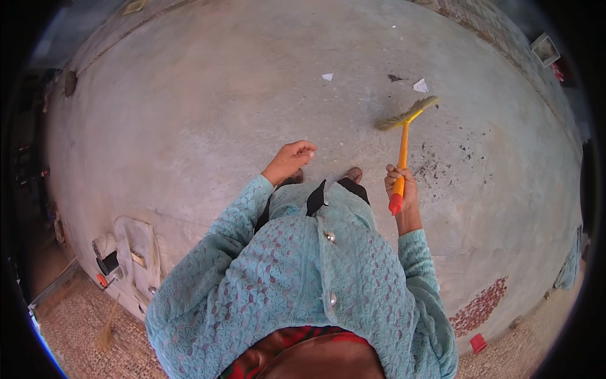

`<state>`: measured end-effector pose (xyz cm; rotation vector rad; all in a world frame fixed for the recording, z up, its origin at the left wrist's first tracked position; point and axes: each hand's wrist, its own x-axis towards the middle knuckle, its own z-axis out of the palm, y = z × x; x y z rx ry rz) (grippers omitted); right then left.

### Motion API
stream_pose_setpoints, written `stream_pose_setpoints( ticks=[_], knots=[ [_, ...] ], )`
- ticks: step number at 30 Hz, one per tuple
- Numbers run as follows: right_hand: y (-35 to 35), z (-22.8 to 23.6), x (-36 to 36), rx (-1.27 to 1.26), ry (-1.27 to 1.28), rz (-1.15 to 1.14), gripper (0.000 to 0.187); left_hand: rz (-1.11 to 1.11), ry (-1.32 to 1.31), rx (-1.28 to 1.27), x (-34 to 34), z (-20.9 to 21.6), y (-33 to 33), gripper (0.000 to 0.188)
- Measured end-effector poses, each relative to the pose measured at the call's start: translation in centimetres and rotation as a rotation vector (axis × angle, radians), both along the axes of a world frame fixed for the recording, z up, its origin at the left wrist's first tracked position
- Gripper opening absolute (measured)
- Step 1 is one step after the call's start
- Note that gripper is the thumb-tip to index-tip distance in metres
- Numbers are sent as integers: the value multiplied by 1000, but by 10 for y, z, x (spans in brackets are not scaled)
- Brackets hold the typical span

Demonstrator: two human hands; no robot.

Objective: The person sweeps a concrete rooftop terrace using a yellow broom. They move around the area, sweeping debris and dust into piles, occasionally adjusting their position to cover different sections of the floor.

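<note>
My right hand (405, 184) is wrapped round the orange handle of a broom (404, 148), whose red end cap points back toward me. The broom's greenish-yellow bristle head spreads out at the far end, low over or on the grey floor. To its right lie scattered dark bits of dirt (435, 165). Just beyond the bristles rest a white paper scrap (421, 85) and a dark scrap (396, 78). My left hand (290, 162) hangs in front of my body with its fingers loosely curled in, and nothing shows in it.
Another paper scrap (327, 76) lies farther ahead. At the lower left are a whitish cloth or sack (140, 243) and a black container (108, 262). Small dark red pieces (481, 306) cover a patch at the lower right, near a red object (478, 343). My feet (355, 174) stand close by.
</note>
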<state>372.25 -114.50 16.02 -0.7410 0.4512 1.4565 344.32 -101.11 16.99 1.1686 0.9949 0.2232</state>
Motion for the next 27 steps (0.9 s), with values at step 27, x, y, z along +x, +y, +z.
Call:
stream_pose_setpoints(
  ticks=[27],
  knots=[
    [-17, -60, -15, -307, -810, 873, 48, 598, 116, -357, -115, 23, 13, 11]
  ],
)
